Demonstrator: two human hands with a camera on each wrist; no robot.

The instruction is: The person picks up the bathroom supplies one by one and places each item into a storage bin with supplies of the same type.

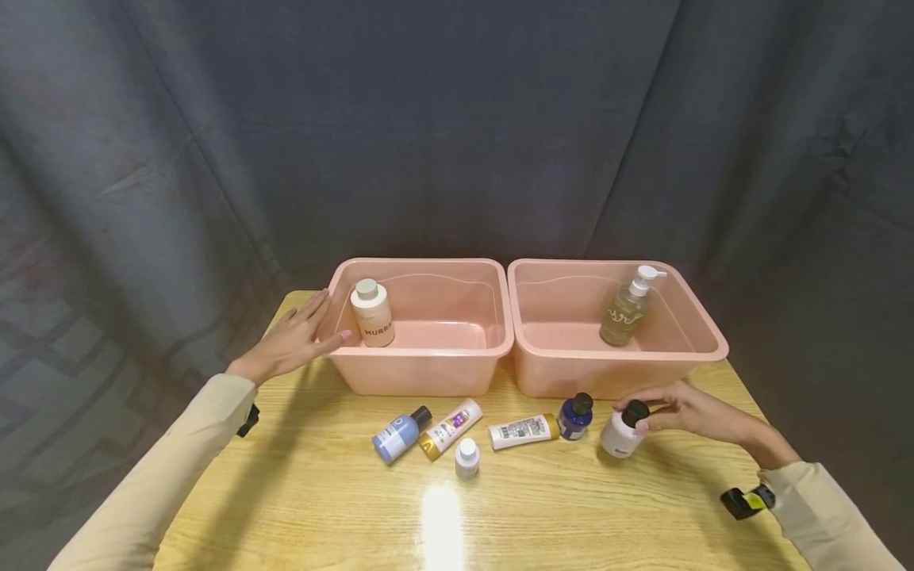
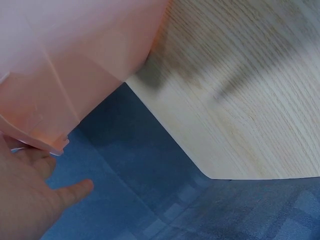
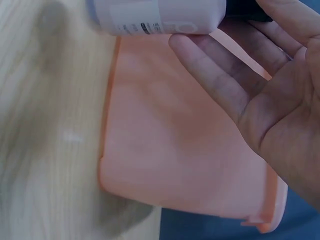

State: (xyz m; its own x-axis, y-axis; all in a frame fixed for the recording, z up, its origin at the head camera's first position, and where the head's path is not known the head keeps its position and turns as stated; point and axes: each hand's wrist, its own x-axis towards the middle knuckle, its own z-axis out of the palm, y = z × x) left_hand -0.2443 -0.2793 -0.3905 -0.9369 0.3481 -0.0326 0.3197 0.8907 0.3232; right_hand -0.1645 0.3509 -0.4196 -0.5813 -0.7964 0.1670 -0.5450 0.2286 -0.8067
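Observation:
My right hand [image 1: 689, 410] pinches a small pale pink bottle with a black cap [image 1: 620, 438] near its neck, in front of the right pink bin [image 1: 614, 373]. In the right wrist view that bottle lies along the top edge, its cap between thumb and fingers. My left hand [image 1: 289, 341] rests on the left rim of the left pink bin [image 1: 414, 373], fingers extended. Inside the left bin stands a white bottle [image 1: 374, 317] with a pale cap. A clear greenish pump bottle [image 1: 623, 317] leans in the right bin.
Along the wooden table [image 1: 343, 507] lie a light blue bottle [image 1: 397, 438], a white-and-gold tube [image 1: 451, 429] and another tube [image 1: 520, 431]. A small white bottle [image 1: 467, 460] and a dark blue bottle [image 1: 574, 420] stand among them. Grey curtain [image 1: 443, 127] hangs behind.

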